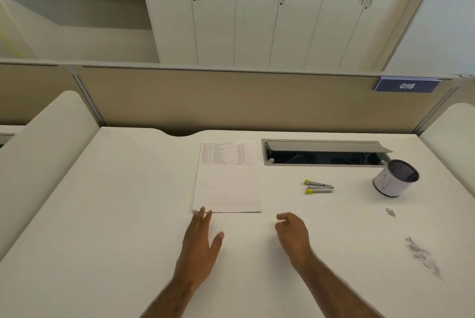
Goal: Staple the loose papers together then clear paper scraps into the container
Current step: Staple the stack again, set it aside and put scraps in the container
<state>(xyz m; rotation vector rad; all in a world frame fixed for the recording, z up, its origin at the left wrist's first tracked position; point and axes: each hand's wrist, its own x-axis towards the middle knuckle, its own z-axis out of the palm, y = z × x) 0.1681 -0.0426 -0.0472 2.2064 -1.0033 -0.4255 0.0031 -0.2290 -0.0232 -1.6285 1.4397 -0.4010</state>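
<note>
Straight-fingered left hand [199,238] touches the white printed paper stack [227,181] just ahead, likely squaring it; right hand [291,230] loosely curled, empty.

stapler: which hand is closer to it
Right. The right hand is on the person's side of the stapler and slightly left of it; the left hand is farther left, fingertips at the near corner of the papers.

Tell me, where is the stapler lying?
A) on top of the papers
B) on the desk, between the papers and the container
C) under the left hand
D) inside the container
B: the stapler lies on the bare desk, to the right of the papers and to the left of the container.
</note>
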